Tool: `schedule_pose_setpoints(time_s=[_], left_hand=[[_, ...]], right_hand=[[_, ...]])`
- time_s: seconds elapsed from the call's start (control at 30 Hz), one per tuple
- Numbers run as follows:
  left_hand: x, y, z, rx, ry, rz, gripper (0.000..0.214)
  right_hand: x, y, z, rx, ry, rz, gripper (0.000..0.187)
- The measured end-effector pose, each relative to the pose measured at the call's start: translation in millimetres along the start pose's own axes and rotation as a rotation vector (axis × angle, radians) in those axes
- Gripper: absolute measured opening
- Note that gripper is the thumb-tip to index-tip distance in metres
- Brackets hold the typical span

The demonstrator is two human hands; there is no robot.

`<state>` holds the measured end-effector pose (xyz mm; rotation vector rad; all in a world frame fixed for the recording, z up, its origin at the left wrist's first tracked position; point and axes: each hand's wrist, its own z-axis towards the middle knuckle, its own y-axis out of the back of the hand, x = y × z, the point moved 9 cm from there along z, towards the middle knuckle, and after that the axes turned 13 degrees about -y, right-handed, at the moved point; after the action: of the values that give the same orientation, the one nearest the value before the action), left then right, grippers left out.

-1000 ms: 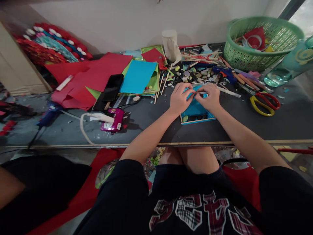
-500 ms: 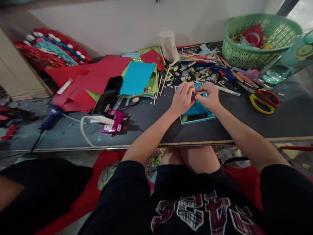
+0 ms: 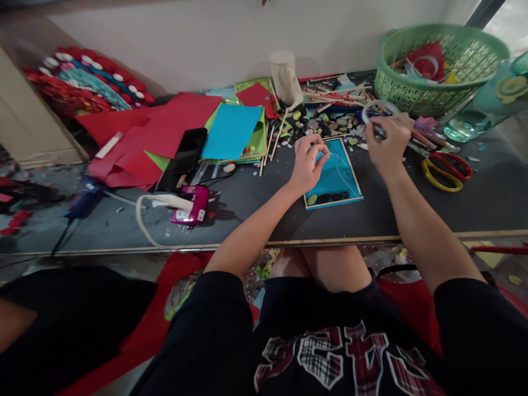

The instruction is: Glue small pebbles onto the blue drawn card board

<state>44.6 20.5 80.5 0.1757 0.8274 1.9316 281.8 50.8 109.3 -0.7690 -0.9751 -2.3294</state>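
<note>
My left hand [image 3: 308, 164] is over the left side of a small blue panel [image 3: 337, 165] edged with thin wooden sticks. Thumb and fingers pinch what looks like the end of a fine white thread [image 3: 344, 175], which curls loosely across the panel. Along its lower edge lie a green pebble [image 3: 312, 199] and several black pebbles [image 3: 332, 197]. My right hand [image 3: 390, 143], slightly blurred, is raised right of the panel with curled fingers. Behind its fingers rises a whitish translucent ring [image 3: 380, 103]; what the fingers grip is partly hidden.
Scissors [image 3: 447, 170], a green basket [image 3: 437, 93] and a water bottle [image 3: 478, 110] stand right. Pebbles [image 3: 330, 127], sticks and a white mug [image 3: 284, 80] are behind. Leftward lie blue paper [image 3: 231, 131], a phone [image 3: 190, 151], a purple power adapter [image 3: 190, 206] and a glue gun [image 3: 87, 197].
My right hand has left the left hand and moved right and up, off the panel. The whitish ring now shows behind it, and the thread on the panel has come into view.
</note>
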Motion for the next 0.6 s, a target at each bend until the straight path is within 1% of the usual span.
schedule_pose_setpoints(time_s=[0.03, 0.1, 0.2, 0.27, 0.3, 0.33, 0.4, 0.47, 0.5, 0.53, 0.6], left_hand=[[6.3, -2.3, -0.9, -0.012, 0.040, -0.042, 0.033], [17.8, -9.9, -3.9, -0.024, 0.102, -0.122, 0.035], [33.6, -21.5, -10.9, -0.034, 0.194, -0.197, 0.031], [40.5, -26.8, -14.4, -0.035, 0.229, -0.231, 0.025], [42.6, -28.8, -15.4, -0.030, 0.235, -0.245, 0.023], [44.0, -30.2, -15.9, -0.021, 0.236, -0.257, 0.020], [44.3, -32.4, -15.5, 0.008, 0.220, -0.274, 0.015], [42.6, -34.0, -14.2, 0.053, 0.192, -0.259, 0.013], [41.7, -34.7, -13.5, 0.076, 0.181, -0.243, 0.014], [41.0, -35.1, -13.0, 0.096, 0.176, -0.228, 0.015], [40.5, -34.9, -12.2, 0.112, 0.176, -0.219, 0.018]], right_hand=[[-6.0, 7.6, 3.8, -0.045, -0.007, -0.051, 0.020], [-17.6, 14.9, 8.0, -0.097, -0.046, -0.136, 0.021], [-27.1, 13.4, 7.0, -0.139, -0.112, -0.249, 0.015], [-21.8, 8.6, 2.3, -0.146, -0.115, -0.253, 0.026], [-14.8, 3.9, -1.1, -0.120, -0.091, -0.223, 0.031], [-5.0, -3.0, -5.4, -0.066, -0.050, -0.169, 0.031], [19.1, -20.9, -17.3, 0.107, 0.048, -0.039, 0.021], [40.7, -38.4, -31.5, 0.282, 0.107, 0.053, 0.022], [48.7, -44.7, -37.5, 0.340, 0.120, 0.076, 0.023], [54.5, -49.2, -42.2, 0.377, 0.124, 0.093, 0.024], [59.8, -53.7, -47.0, 0.404, 0.118, 0.110, 0.025]])
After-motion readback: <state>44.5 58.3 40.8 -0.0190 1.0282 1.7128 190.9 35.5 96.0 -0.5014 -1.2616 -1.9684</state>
